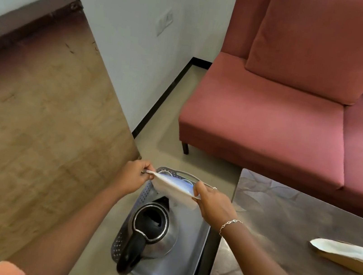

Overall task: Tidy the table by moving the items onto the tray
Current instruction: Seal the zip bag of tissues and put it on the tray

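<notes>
A stainless-steel kettle with a black handle (pixel 154 230) stands on a grey perforated plastic tray (pixel 188 269). Just beyond it, above the tray's far end, the left hand (pixel 131 177) and right hand (pixel 211 204) each pinch an end of a folded white cloth (pixel 174 189). A second folded white cloth (pixel 345 254) lies on the dark patterned table (pixel 292 226), before a red upholstered sofa (pixel 274 116).

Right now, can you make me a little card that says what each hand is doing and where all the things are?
left hand: pinches one end of the white cloth
right hand: pinches the other end
white cloth: held stretched above the far end of the tray
tray: grey plastic, with holes in its sides
kettle: steel with a black handle, stands on the tray, top open
folded cloth: lies on the dark table, not on the tray yet
sofa: red, behind the table
</notes>
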